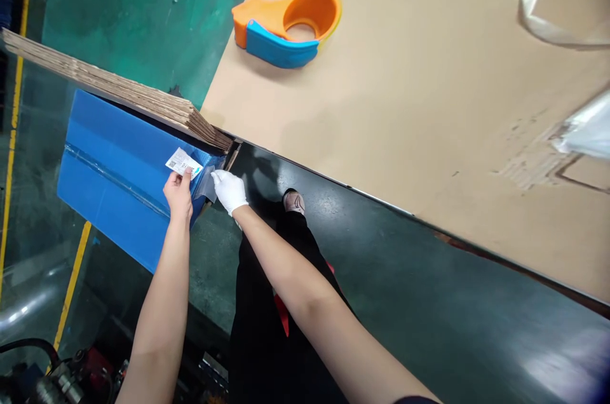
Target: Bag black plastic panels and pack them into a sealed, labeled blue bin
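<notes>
Head view: black trousers point(262, 315) are at the bottom, with one pale shoe point(294, 202) beyond them on the floor.
Left hand point(178, 195): bare, with thumb and fingers pinched together on the lower edge of the label, the thumb on its printed face.
Label point(181, 161): white and printed, with a small square code; it sticks out past the left fingertips, above the box, near the right hand's fingers.
Right hand point(229, 190): in a white glove, its fingertips closed on the upper edge of the film.
Film point(206, 185): clear, hanging between the two hands at the near end of the box.
Box point(119, 169): blue, with a strip of clear tape along it, under the label.
Cardboard point(128, 93): flat sheets standing in a stack just beside the box.
Table point(405, 105): brown-topped, right of the cardboard.
Dispenser point(281, 48): orange and blue, lying on the table, well apart from both hands.
Floor point(143, 16): green, with yellow lines at the left.
</notes>
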`<state>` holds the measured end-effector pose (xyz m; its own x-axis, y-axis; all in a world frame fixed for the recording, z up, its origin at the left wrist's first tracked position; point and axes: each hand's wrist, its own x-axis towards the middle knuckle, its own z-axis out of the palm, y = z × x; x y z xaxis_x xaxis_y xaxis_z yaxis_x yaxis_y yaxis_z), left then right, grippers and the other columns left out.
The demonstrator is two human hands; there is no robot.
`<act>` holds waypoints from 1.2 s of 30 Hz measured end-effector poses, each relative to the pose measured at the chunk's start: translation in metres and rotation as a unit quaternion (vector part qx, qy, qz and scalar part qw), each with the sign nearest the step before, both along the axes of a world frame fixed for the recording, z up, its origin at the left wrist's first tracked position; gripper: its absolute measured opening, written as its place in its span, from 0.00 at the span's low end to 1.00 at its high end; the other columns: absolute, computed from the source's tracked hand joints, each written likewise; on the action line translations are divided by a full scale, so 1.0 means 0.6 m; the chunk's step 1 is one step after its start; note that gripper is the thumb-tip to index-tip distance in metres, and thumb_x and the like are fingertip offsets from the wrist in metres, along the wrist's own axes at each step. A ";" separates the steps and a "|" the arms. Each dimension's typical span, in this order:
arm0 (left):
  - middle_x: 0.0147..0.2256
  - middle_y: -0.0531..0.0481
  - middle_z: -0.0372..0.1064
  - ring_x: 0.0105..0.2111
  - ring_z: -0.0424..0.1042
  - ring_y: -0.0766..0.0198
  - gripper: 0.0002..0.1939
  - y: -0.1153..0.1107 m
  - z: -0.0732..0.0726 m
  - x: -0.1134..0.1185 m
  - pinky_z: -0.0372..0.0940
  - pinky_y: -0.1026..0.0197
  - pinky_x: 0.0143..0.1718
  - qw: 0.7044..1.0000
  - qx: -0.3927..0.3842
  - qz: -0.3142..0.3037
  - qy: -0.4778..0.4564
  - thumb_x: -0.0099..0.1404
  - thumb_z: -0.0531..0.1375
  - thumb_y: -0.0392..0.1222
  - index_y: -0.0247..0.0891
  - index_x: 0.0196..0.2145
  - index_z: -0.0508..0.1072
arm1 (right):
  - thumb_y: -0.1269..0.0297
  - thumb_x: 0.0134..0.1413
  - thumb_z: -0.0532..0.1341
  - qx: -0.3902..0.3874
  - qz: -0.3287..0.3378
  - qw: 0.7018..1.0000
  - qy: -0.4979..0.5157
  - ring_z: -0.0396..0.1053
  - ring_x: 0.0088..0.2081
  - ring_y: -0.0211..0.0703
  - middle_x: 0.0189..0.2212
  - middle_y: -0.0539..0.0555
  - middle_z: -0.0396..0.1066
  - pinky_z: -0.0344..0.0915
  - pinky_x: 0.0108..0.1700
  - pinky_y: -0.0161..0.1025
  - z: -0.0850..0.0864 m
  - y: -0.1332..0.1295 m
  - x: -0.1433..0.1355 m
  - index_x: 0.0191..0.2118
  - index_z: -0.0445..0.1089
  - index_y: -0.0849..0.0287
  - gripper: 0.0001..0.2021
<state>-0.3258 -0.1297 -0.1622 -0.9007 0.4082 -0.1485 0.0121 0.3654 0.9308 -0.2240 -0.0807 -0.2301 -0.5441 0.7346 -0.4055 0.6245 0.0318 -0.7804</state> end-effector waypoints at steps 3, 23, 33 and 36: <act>0.43 0.43 0.81 0.45 0.78 0.57 0.22 -0.002 -0.001 -0.002 0.69 0.57 0.51 1.000 -0.012 -0.008 -0.003 0.54 0.73 0.54 0.35 0.39 0.80 | 0.59 0.74 0.50 0.014 0.017 1.000 -0.011 0.77 0.42 0.48 0.42 0.60 0.81 0.66 0.46 0.37 0.004 -0.003 -0.002 0.45 0.79 0.58 0.20; 0.40 0.46 0.79 0.50 0.76 0.60 0.20 0.004 0.012 -0.019 0.64 0.58 0.61 0.999 0.016 -0.046 -0.003 0.53 0.76 0.50 0.35 0.37 0.79 | 0.61 0.76 0.45 -0.017 0.022 0.998 0.051 0.76 0.43 0.44 0.43 0.56 0.80 0.64 0.43 0.36 0.034 -0.107 0.023 0.53 0.76 0.53 0.21; 0.39 0.46 0.78 0.47 0.76 0.62 0.20 0.005 0.011 -0.027 0.66 0.60 0.57 0.999 0.002 -0.038 0.004 0.53 0.76 0.51 0.35 0.35 0.77 | 0.60 0.75 0.49 -0.046 0.006 0.994 0.094 0.77 0.44 0.46 0.43 0.59 0.80 0.66 0.47 0.37 0.041 -0.110 0.038 0.53 0.77 0.54 0.19; 0.37 0.47 0.78 0.46 0.76 0.62 0.22 0.008 0.013 -0.025 0.66 0.61 0.56 0.999 0.019 -0.030 -0.009 0.49 0.77 0.50 0.35 0.35 0.77 | 0.59 0.73 0.52 -0.087 -0.041 0.985 0.141 0.77 0.45 0.45 0.44 0.57 0.80 0.68 0.50 0.37 0.034 -0.120 0.053 0.53 0.77 0.53 0.17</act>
<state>-0.3405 -0.1250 -0.1543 -0.8717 0.4671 -0.1480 0.0154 0.3281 0.9445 -0.1923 -0.1528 -0.2095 -0.5955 0.7134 -0.3693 0.3765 -0.1583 -0.9128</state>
